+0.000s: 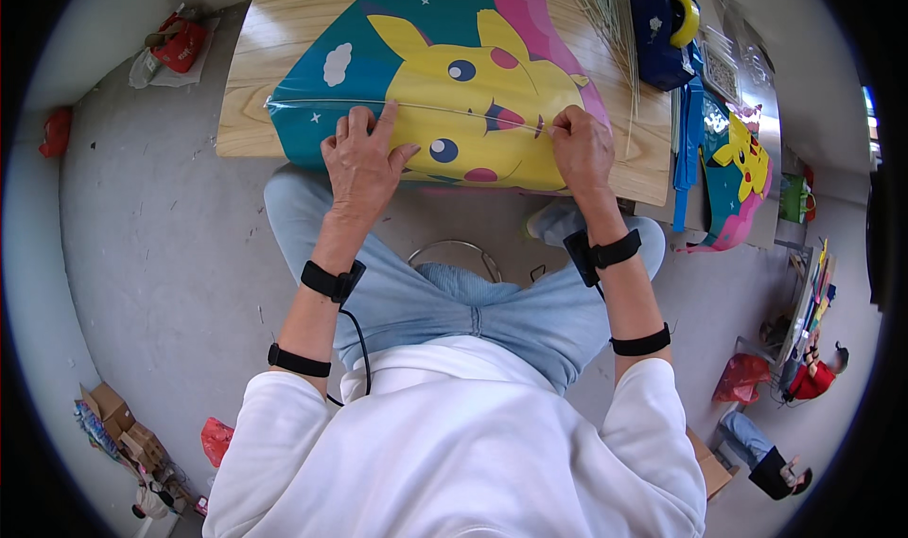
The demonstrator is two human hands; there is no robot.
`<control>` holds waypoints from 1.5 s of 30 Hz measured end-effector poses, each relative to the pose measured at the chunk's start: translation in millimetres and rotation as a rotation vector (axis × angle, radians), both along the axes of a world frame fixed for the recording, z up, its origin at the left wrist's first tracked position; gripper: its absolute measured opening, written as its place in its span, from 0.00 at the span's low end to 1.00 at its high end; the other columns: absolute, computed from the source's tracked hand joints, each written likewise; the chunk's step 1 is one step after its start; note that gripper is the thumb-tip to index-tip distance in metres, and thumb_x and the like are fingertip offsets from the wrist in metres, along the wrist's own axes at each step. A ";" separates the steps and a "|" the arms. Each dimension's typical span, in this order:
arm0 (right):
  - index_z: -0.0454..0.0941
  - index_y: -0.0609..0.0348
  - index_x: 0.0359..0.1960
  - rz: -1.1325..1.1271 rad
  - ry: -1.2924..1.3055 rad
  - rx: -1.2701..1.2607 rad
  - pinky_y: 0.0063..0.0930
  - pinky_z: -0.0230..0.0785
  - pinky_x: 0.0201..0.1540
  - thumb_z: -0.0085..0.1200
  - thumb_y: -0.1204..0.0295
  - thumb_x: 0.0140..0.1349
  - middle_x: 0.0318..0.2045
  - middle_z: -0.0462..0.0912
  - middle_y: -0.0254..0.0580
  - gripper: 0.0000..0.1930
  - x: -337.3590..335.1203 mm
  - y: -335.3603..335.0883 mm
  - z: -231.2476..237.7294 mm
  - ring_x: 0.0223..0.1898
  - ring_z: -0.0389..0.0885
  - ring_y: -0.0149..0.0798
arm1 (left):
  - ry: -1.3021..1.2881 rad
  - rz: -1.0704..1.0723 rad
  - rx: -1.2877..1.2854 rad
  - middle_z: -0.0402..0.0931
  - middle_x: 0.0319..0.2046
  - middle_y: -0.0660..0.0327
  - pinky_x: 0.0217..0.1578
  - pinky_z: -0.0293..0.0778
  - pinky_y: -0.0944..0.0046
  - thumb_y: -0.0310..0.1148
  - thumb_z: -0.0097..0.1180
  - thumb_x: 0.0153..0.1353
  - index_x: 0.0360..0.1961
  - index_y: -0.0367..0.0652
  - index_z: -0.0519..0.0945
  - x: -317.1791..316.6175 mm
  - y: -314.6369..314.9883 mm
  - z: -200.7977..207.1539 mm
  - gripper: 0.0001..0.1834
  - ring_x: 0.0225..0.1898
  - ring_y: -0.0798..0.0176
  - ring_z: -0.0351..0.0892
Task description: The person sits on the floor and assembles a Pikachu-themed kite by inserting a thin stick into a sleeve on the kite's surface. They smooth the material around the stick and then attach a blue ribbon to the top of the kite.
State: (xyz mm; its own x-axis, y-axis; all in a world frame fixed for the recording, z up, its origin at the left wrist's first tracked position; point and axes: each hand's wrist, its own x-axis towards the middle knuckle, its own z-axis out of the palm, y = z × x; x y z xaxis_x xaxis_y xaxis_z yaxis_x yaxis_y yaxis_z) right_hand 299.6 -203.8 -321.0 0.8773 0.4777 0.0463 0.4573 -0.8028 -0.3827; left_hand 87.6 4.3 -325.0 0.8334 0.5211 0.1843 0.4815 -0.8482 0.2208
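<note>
A glossy printed sheet (336, 117), shaped like a kite sail, lies on the wooden table in front of me. It bears a yellow cartoon face on teal and pink. Across it from left to right runs a thin pale rod (440, 109). My left hand (364, 164) rests on the sheet just below the rod, its fingers apart and the index fingertip touching the rod. Near the sheet's right side, my right hand (584, 150) pinches the rod between thumb and fingers; the exact grip is partly hidden by the knuckles.
Long thin sticks (615, 27) lie at the table's (653, 159) far right, next to a dark blue box (657, 46) with a yellow tape roll (685, 19). A second printed sheet (738, 169) hangs off the right edge. Two people (815, 379) are farther right.
</note>
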 end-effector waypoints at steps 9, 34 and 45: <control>0.81 0.48 0.29 0.060 -0.222 -0.050 0.41 0.65 0.51 0.57 0.71 0.58 0.30 0.85 0.37 0.02 -6.0 -2.5 -9.5 0.37 0.84 0.46 | 0.005 -0.003 -0.002 0.70 0.45 0.59 0.46 0.66 0.50 0.58 0.59 0.62 0.65 0.50 0.76 -0.1 0.8 -1.3 0.35 0.49 0.54 0.71; 0.85 0.57 0.27 -0.027 0.211 0.130 0.41 0.76 0.40 0.61 0.72 0.52 0.29 0.86 0.46 0.03 17.7 -8.6 -6.7 0.34 0.85 0.49 | 0.007 0.001 -0.016 0.70 0.46 0.60 0.46 0.66 0.50 0.55 0.64 0.58 0.64 0.52 0.77 1.4 1.9 0.0 0.35 0.50 0.54 0.71; 0.83 0.62 0.28 -0.078 0.486 0.371 0.27 0.72 0.33 0.61 0.81 0.51 0.22 0.81 0.37 0.03 24.6 -9.2 3.0 0.27 0.79 0.30 | 0.002 0.004 -0.028 0.70 0.46 0.60 0.47 0.66 0.49 0.55 0.63 0.59 0.65 0.52 0.77 1.1 2.2 -0.2 0.35 0.51 0.55 0.71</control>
